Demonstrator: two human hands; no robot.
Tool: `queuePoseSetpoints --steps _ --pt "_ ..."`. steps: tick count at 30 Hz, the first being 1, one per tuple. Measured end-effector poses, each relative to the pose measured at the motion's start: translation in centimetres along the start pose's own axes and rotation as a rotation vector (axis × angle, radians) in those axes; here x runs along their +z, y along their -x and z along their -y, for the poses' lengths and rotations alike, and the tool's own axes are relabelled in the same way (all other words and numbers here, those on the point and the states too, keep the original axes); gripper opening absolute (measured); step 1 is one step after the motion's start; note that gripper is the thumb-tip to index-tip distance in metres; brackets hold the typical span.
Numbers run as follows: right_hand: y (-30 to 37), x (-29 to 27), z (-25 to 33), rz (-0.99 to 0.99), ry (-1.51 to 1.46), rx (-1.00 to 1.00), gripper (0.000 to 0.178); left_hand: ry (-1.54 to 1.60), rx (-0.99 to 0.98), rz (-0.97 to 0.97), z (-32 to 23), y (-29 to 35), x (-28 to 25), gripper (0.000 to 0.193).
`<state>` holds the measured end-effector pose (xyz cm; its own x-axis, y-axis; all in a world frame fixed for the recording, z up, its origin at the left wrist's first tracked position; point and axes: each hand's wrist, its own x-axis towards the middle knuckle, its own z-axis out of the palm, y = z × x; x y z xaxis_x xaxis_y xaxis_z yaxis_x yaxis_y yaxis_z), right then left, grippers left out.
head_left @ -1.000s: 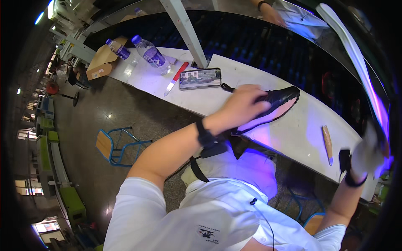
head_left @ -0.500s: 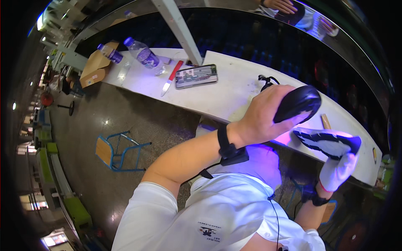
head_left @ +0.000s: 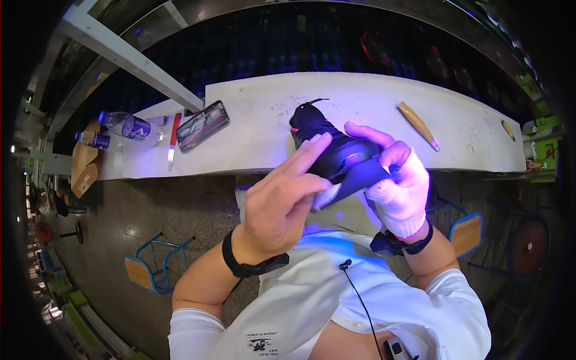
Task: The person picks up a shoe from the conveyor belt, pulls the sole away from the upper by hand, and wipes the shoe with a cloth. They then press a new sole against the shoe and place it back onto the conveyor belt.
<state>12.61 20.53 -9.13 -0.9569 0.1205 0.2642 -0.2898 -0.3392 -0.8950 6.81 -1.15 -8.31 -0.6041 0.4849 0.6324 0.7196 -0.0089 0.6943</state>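
Note:
A black shoe upper (head_left: 309, 125) is in front of me over the table's near edge, its laced end pointing away. My left hand (head_left: 279, 204), bare, lies along its left side with fingers extended and pressed against it. My right hand (head_left: 403, 189), in a white glove with bare fingertips, grips a black-edged shoe sole (head_left: 365, 179) on the right and near side. Upper and sole are up against each other; whether they line up all round is hidden by the hands.
On the white table (head_left: 252, 141) lie a phone (head_left: 204, 126), a red-handled knife (head_left: 174, 138), plastic bottles (head_left: 133, 127) beside a cardboard box (head_left: 84, 162), and a wooden-handled tool (head_left: 417, 124). A dark conveyor (head_left: 270, 51) runs behind. Blue-framed stools (head_left: 157, 264) stand on the floor.
The upper and the sole, held apart before, are now together between my hands. My left hand has come down and left, my right hand inward. The view has turned, showing more table.

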Motion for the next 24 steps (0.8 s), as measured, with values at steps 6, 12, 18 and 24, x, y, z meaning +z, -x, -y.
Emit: queuePoseSetpoints --steps 6,12,18,24 --pt "1.9 0.4 -0.8 0.015 0.237 -0.149 0.040 0.400 -0.244 -0.285 -1.5 3.4 4.4 0.045" --pt "2.6 0.1 -1.3 0.067 0.369 -0.226 0.045 0.355 -0.198 -0.229 -1.3 4.5 4.0 0.043" --pt "2.7 -0.2 -0.9 0.112 0.330 -0.198 0.045 0.481 -0.205 -0.231 -1.2 5.6 3.2 0.038" --pt "1.5 -0.3 -0.2 0.256 0.556 -0.279 0.047 0.004 -0.126 0.225 -1.7 -0.2 -1.2 0.065"
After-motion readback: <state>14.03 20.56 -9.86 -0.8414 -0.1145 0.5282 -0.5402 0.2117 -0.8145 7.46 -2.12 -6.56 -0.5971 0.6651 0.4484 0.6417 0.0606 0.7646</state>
